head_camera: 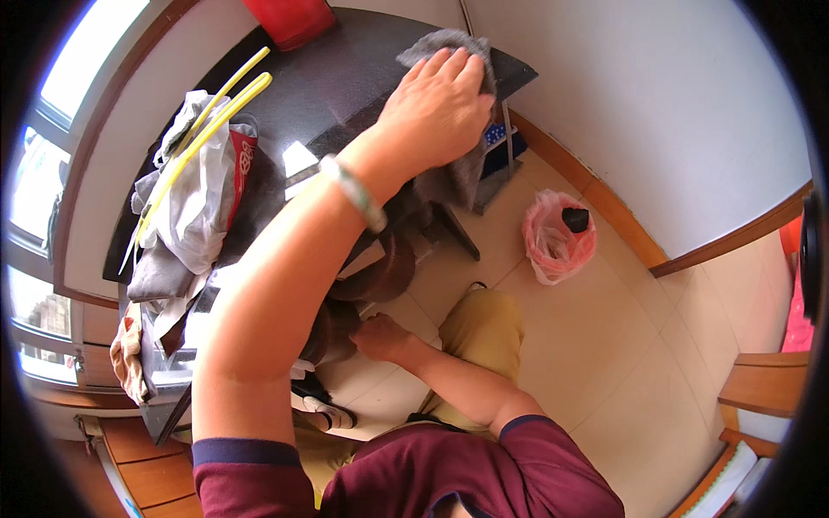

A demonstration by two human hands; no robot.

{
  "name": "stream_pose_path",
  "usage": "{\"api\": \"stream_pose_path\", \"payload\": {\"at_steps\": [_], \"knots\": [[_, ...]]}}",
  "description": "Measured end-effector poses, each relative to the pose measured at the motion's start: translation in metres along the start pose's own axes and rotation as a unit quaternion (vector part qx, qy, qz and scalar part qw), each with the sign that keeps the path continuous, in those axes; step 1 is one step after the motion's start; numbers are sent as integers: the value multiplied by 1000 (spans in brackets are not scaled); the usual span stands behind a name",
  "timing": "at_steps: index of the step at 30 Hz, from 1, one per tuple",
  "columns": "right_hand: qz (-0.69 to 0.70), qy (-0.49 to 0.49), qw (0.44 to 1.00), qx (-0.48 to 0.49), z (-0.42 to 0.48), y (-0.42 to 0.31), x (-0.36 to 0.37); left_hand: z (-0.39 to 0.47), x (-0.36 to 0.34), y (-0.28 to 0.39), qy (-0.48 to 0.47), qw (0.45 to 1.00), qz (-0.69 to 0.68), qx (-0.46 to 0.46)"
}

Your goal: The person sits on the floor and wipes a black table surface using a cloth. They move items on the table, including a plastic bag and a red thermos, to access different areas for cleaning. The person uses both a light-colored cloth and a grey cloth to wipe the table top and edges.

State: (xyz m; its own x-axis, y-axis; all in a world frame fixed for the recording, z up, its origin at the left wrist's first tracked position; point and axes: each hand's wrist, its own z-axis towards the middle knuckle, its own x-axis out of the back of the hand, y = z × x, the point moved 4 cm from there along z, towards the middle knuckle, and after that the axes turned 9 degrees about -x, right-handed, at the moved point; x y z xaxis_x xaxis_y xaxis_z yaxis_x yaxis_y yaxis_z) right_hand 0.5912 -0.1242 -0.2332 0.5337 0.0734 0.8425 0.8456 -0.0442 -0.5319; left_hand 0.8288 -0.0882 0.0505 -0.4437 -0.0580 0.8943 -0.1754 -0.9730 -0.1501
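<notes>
My left hand (447,110) lies over a grey cloth (453,42) at the far right corner of a dark, glossy table (363,52). The cloth bunches beyond my fingers, and its lower part hangs past the table edge. A pale bangle circles that wrist. My right hand (382,338) is curled low by the curved, dark brown wooden support (382,272) under the table. Its inner side is turned away, so whether it grips anything is hidden.
On the table's left are a white plastic bag (194,213), yellow strips (220,123) and folded dark cloth (162,272). A red container (291,22) stands at the back. A pink-lined waste bin (557,243) sits on the tiled floor near the white wall (647,116).
</notes>
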Motion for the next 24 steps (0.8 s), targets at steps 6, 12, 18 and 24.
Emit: {"api": "stream_pose_path", "payload": {"at_steps": [6,12,18,24], "knots": [[-36,-76,993,-83,11,25,-29,58,-36,8,4,998,11,57],[-26,-104,991,-80,7,22,-39,-1,1,16,-8,998,30,63],[-60,-98,992,-53,-11,11,-12,-136,72,19,-22,998,-4,65],[-61,-146,985,-72,-10,6,-41,-293,168,39,-138,975,4,174]]}}
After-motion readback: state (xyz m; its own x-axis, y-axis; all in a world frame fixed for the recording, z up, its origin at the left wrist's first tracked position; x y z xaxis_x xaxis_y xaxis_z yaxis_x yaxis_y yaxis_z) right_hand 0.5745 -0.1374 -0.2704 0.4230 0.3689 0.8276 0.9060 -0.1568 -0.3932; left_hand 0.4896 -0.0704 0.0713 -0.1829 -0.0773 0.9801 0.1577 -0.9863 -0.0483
